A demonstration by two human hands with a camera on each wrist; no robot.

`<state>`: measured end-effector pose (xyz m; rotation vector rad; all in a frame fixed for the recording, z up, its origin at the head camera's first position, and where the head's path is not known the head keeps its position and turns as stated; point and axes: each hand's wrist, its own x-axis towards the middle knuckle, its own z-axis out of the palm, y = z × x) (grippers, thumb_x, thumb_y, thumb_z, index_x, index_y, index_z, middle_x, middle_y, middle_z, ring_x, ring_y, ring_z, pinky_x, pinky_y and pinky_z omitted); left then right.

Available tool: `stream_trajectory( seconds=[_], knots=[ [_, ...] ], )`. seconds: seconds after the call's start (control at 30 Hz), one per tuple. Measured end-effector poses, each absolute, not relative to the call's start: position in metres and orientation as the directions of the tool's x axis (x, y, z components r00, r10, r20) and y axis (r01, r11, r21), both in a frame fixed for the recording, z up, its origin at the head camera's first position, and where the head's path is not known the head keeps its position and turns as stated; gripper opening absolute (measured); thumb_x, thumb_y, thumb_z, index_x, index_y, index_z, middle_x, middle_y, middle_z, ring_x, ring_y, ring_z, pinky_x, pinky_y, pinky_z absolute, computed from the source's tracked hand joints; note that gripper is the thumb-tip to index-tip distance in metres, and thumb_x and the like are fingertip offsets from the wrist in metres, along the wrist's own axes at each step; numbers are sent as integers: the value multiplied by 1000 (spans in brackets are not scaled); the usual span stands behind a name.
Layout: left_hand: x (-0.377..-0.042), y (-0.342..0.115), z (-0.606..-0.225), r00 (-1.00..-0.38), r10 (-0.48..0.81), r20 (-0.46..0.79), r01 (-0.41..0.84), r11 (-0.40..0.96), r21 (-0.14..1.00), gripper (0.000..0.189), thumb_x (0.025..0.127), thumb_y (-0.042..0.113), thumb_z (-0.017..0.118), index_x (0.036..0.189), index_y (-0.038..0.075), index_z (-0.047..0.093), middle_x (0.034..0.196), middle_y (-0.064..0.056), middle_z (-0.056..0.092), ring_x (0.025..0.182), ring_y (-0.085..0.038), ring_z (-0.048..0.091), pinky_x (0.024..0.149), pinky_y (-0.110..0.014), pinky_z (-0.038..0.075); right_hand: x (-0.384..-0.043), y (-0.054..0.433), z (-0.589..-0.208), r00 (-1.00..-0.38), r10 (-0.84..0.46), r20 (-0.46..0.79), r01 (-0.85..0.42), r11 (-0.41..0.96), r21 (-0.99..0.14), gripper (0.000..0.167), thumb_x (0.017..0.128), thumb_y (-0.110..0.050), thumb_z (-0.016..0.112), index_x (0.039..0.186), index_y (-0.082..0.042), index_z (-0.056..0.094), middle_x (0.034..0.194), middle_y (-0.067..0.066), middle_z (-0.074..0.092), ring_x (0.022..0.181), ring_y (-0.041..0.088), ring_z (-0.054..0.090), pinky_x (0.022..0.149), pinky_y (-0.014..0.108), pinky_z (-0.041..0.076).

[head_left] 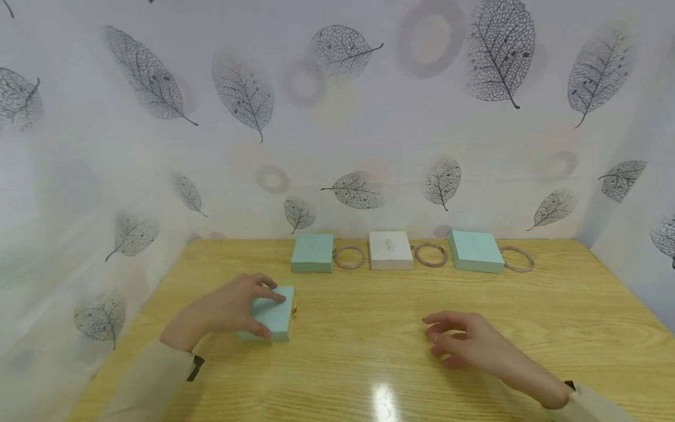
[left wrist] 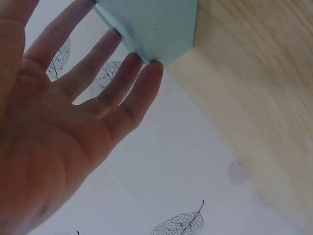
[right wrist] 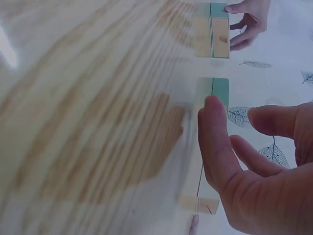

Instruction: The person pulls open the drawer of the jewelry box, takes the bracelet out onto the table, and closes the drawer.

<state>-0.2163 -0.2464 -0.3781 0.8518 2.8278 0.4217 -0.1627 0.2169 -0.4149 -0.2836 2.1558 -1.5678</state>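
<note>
My left hand (head_left: 239, 305) lies over a small mint-green box (head_left: 279, 319) on the left of the table. Its thumb is at the box's near edge, and its fingers reach across the top toward the far edge. In the left wrist view, nearly straight fingers (left wrist: 142, 83) meet an edge of the same box (left wrist: 164, 29). A tan side with a small brown tab faces right in the right wrist view. My right hand (head_left: 469, 346) hovers over the table's right half, its fingers loosely bent and holding nothing.
Along the back stand a mint box (head_left: 312, 253), a white box (head_left: 390, 251) and another mint box (head_left: 476, 252). Pinkish-beige rings lie right of each: one ring (head_left: 349, 266), a second (head_left: 431, 264), a third (head_left: 519, 268). A leaf-patterned covering (head_left: 337, 146) rises behind the wooden table (head_left: 358, 363).
</note>
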Motion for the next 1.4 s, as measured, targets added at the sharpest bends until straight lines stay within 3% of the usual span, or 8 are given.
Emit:
stream_trajectory(
  seconds=[0.27, 0.53, 0.83, 1.4],
  knots=[
    [-203, -228, -376, -804, 581, -128, 503, 779, 374, 66, 72, 45, 90, 132, 24, 71, 144, -9, 56, 132, -39, 50, 109, -61, 44, -167, 198, -415, -873, -423, -241, 104, 320, -942, 48, 101, -23, 66, 138, 5, 57, 121, 18, 67, 98, 23, 72, 78, 36, 64],
    [-195, -205, -387, -779, 625, -45, 567, 734, 373, 61, 72, 51, 90, 123, 21, 74, 141, -10, 61, 131, -36, 56, 109, -56, 48, -168, 180, -416, -862, -449, -234, 111, 284, -953, 44, 101, -17, 64, 136, 8, 57, 120, 20, 69, 96, 22, 72, 77, 38, 64],
    [-184, -190, -389, -785, 617, -46, 549, 729, 408, 60, 77, 52, 86, 128, 26, 71, 145, -14, 53, 133, -33, 50, 107, -54, 49, -169, 162, -417, -851, -475, -225, 109, 258, -960, 42, 101, -17, 65, 133, 8, 59, 114, 18, 70, 94, 22, 72, 77, 38, 64],
    [-181, -177, -392, -739, 674, -3, 621, 683, 385, 60, 78, 49, 87, 130, 25, 72, 138, -9, 56, 123, -25, 57, 104, -45, 52, -170, 130, -419, -835, -503, -225, 139, 203, -969, 36, 100, -11, 64, 128, 10, 60, 109, 18, 68, 89, 20, 71, 78, 37, 65]
  ],
)
